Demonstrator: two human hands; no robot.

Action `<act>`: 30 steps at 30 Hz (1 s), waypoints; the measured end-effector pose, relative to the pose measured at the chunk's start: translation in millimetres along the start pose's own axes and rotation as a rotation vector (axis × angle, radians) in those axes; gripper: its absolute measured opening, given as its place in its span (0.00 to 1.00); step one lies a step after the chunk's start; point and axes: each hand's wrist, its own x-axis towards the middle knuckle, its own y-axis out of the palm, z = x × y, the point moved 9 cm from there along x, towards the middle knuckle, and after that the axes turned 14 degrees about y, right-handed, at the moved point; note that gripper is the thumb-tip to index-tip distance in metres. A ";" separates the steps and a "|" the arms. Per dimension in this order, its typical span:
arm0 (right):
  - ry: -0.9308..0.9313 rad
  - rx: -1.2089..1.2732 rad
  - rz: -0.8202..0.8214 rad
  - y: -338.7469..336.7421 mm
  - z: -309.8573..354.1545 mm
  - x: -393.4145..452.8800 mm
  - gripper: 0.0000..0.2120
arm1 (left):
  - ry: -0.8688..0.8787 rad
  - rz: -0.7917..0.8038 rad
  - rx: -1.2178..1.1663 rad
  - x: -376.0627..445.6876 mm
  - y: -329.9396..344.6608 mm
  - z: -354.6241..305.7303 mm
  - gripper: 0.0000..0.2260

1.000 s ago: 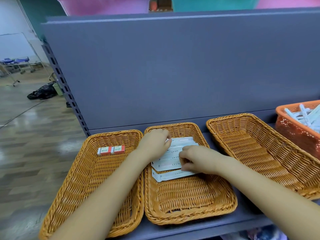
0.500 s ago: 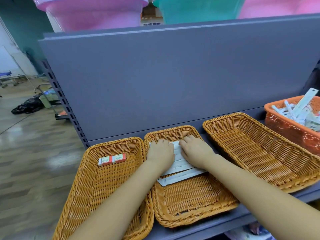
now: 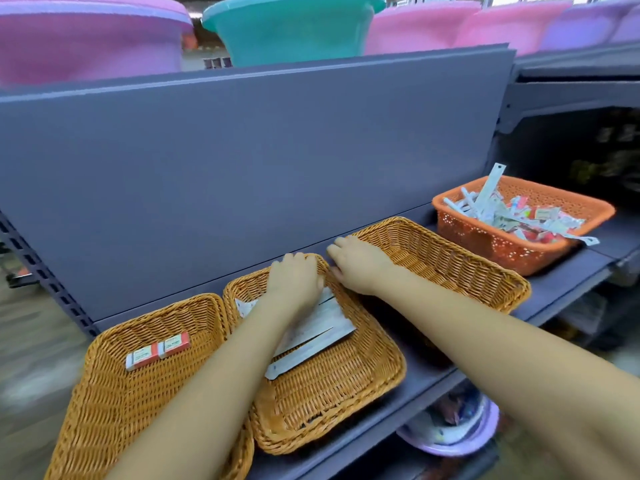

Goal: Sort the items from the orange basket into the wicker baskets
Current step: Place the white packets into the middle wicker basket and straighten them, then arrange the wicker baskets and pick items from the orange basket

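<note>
Three wicker baskets stand in a row on the grey shelf. The left wicker basket (image 3: 121,410) holds two small red-and-white boxes (image 3: 157,351). A stack of long white packaged strips (image 3: 311,337) lies in the middle wicker basket (image 3: 329,393). My left hand (image 3: 294,282) rests palm down on the far end of that stack. My right hand (image 3: 356,265) hovers with relaxed fingers and holds nothing. It is over the rims where the middle basket meets the right wicker basket (image 3: 450,268), whose visible part holds nothing. The orange basket (image 3: 502,244) at the far right holds several mixed strips and small packets (image 3: 519,216).
A tall grey back panel (image 3: 259,161) rises right behind the baskets. Pink and teal plastic basins (image 3: 294,26) stand on the shelf above. A purple bowl (image 3: 450,441) sits on the lower shelf under the front edge. A dark shelf bay opens at the right.
My right hand has come off the white strips and moved right to the basket rims. My left hand stays on the stack. The view has swung right, and the whole orange basket now shows.
</note>
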 end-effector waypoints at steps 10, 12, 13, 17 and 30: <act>0.133 -0.006 -0.008 -29.3 -138.8 -15.8 0.15 | 0.021 -0.080 -0.024 72.7 -39.1 -99.5 0.19; 0.132 -0.023 -0.009 -28.9 -167.5 -17.8 0.13 | 0.029 -0.096 -0.040 88.5 -44.2 -122.9 0.20; 0.135 -0.029 -0.010 -29.1 -181.6 -18.8 0.13 | 0.032 -0.103 -0.048 96.2 -46.8 -134.1 0.20; 0.166 -0.031 -0.020 -31.5 -233.1 -22.7 0.15 | 0.054 -0.132 -0.061 126.9 -57.6 -173.5 0.19; 0.355 0.023 0.064 -9.4 -374.0 -7.3 0.16 | 0.211 -0.133 -0.095 238.7 -64.5 -251.7 0.18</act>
